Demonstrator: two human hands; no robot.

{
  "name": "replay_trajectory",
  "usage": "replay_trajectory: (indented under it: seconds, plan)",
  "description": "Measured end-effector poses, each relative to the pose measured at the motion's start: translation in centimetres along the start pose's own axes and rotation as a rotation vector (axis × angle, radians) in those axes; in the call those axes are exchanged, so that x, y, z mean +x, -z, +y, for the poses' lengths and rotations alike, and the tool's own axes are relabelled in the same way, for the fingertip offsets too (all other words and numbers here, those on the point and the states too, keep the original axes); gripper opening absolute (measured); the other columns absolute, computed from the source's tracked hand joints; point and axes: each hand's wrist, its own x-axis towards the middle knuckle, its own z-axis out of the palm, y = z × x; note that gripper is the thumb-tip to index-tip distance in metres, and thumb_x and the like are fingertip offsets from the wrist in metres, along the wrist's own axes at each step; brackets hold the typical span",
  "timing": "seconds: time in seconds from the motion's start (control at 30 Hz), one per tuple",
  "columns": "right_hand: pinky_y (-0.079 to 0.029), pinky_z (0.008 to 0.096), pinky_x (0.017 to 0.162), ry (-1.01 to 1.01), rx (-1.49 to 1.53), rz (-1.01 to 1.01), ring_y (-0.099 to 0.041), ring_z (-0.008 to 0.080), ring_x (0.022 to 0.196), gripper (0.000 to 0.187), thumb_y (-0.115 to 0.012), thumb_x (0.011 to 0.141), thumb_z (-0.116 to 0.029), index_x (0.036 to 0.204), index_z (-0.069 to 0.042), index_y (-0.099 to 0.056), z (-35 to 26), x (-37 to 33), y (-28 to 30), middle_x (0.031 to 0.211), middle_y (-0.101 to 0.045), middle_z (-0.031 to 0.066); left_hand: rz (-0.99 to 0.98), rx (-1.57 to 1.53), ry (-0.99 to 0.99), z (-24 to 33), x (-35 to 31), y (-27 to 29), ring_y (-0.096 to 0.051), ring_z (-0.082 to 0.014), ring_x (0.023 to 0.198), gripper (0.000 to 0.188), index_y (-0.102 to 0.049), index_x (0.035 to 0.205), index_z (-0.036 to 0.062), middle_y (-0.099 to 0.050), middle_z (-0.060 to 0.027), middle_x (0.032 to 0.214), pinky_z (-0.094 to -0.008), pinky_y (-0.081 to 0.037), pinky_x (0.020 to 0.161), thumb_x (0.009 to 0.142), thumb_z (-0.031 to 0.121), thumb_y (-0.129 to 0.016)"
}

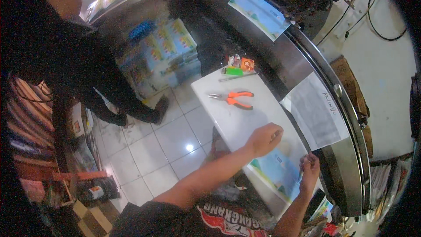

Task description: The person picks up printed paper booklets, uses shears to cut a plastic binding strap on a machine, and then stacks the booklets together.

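My left hand (265, 140) is closed, its fingers curled above the white tabletop (219, 118). Beneath and beside it lies a blue-and-green printed sheet (277, 171). At the sheet's right edge my right hand (309, 166) is closed, fingertips pressed together. Whatever either hand may hold is too small or hidden to make out. Farther up the table, apart from both hands, rest pliers (233, 98) with orange handles, their jaws pointing left. Beyond them are a thin rod (237, 77), a green item (233, 71) and a small orange pack (247, 64).
Along the table's right side runs a metal machine panel (322, 158) bearing a white handwritten sheet (316, 112) and a blue printed sheet (259, 14). A person in dark clothes (66, 57) stands at left, near stacked printed sheets (169, 46). A cardboard box (93, 217) sits lower left.
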Motion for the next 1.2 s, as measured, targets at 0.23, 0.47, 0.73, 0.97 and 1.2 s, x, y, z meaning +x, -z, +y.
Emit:
replay_trajectory:
  seconds: [0.23,0.47,0.73,0.97,1.2]
  plan:
    - [-0.043,0.0434,0.1,0.349,-0.619,-0.15,-0.049,0.0373,0.123,0.062,-0.071,0.084,-0.028,0.132,0.002,-0.048,-0.2,-3.5,-0.1,0.135,-0.049,0.0235,0.051,0.017,-0.027,-0.1,-0.2,0.0,-0.063,-0.0274,0.077,0.017,-0.064,0.101,0.0042,-0.063,-0.0136,0.09,-0.0372,-0.052,0.072,0.092,0.018,-0.061]
    - [-0.031,0.0502,0.112,0.483,-1.309,-0.402,-0.038,0.0445,0.134,0.074,-0.075,0.075,-0.032,0.135,0.001,-0.047,-0.7,-16.0,-1.5,0.146,-0.041,0.0251,0.019,0.026,0.011,0.2,-0.5,0.1,-0.066,-0.0308,0.082,0.018,-0.064,0.102,0.0029,-0.066,-0.0153,0.097,-0.038,-0.053,0.073,0.09,0.016,-0.061]
    - [-0.051,0.046,0.091,0.088,-1.111,-0.57,-0.062,0.0339,0.108,0.033,-0.056,0.088,-0.014,0.121,-0.008,-0.058,-3.5,-13.6,1.0,0.118,-0.064,0.0145,-0.004,-0.091,0.133,-0.5,-0.2,-0.1,-0.067,-0.0284,0.091,0.024,-0.065,0.109,0.0028,-0.068,-0.018,0.103,-0.0355,-0.053,0.081,0.09,0.017,-0.063]
    - [-0.052,0.0432,0.088,0.251,-0.941,-0.692,-0.065,0.0346,0.101,0.029,-0.059,0.089,-0.015,0.116,-0.009,-0.065,-6.4,-10.2,1.9,0.111,-0.068,0.015,-0.105,-0.27,0.257,1.2,2.4,4.2,-0.061,-0.0137,0.085,0.027,-0.06,0.119,-0.0001,-0.066,-0.0077,0.099,-0.029,-0.051,0.081,0.097,0.016,-0.058]
    - [-0.052,0.0421,0.077,0.483,-0.827,0.376,-0.064,0.0289,0.086,0.027,-0.057,0.093,-0.018,0.113,-0.002,-0.065,-14.8,0.7,8.6,0.102,-0.067,0.0197,0.161,-0.174,0.156,0.9,16.8,12.9,-0.061,-0.0143,0.084,0.028,-0.061,0.117,0.002,-0.066,-0.0065,0.097,-0.0267,-0.049,0.074,0.098,0.022,-0.058]
